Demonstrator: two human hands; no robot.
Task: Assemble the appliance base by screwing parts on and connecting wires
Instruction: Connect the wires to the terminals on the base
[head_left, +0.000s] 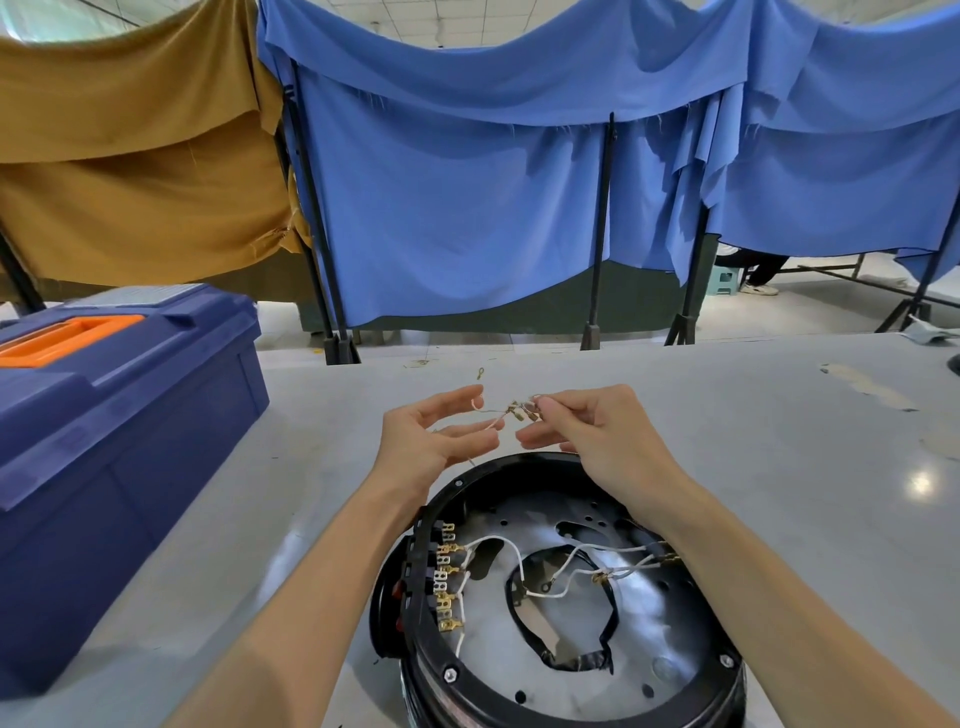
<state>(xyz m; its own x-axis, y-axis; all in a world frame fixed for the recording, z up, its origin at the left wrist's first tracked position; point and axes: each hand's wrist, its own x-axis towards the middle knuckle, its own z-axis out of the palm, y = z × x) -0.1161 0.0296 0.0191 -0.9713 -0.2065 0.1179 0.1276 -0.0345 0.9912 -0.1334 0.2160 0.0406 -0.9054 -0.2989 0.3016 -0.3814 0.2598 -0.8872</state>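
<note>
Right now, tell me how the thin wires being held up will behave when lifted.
Likely floppy: the wires curl loosely away from the right hand. Probably very light, since a fingertip pinch alone holds them. Their metal ends look bunched, so they may snag.

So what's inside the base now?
White wires run from brass terminals at the left rim across the metal plate, with a black strap looped on it. The right forearm covers the base's right edge.

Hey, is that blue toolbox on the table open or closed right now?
Closed. The toolbox has its lid flat on the body and the orange handle folded down.
</note>
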